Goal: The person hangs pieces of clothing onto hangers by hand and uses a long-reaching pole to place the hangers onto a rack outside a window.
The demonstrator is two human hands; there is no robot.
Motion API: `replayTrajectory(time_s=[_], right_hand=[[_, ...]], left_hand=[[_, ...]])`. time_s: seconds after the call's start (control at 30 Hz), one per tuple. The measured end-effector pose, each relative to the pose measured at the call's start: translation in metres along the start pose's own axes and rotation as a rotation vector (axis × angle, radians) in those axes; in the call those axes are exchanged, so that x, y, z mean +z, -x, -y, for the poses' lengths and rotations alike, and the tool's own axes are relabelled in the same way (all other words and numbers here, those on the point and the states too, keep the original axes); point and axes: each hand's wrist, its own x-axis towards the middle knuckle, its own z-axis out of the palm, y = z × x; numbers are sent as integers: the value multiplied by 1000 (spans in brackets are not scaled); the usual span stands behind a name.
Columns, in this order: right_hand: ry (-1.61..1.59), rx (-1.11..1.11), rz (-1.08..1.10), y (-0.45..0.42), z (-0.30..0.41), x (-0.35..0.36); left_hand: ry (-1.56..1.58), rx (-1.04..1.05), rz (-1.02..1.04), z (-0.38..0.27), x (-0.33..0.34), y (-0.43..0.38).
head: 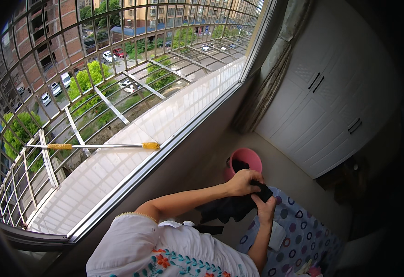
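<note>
A black cloth garment [265, 192] is held up between both hands in front of me. My left hand [244, 182] pinches its upper end, with the fingers curled over the fabric. Just below, my right hand [266, 209] grips the other side between thumb and fingers. Dark fabric [224, 208] hangs beneath my left forearm; whether it belongs to the same garment, I cannot tell. Beyond my left hand a pink bucket [254, 158] stands on the floor, with black cloth [238, 165] inside. My left hand overlaps the bucket's near rim.
A polka-dot sheet [300, 230] spreads at my right, with a folded white piece [277, 236] on it. At left, a window track [157, 155] borders a pale ledge [119, 169] inside metal bars. A pole with yellow sleeves [107, 146] lies there. White wardrobe [302, 114] and curtain [274, 79] stand ahead.
</note>
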Motion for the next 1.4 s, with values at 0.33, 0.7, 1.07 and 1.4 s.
replayTrajectory(time_s=[0.33,0.7,1.07,1.4], right_hand=[[58,-9,-168,-4,-24,-1],[-61,79,-167,-4,-18,3],[30,-45,-215,-19,-8,-11],[-148,-22,-33,-33,14,-16]], left_hand=[[248,-237,66,28,-19,27],[-166,84,12,-11,-8,12],[-159,-26,-234,0,-52,-14],[-53,248,-312,-41,-28,11]])
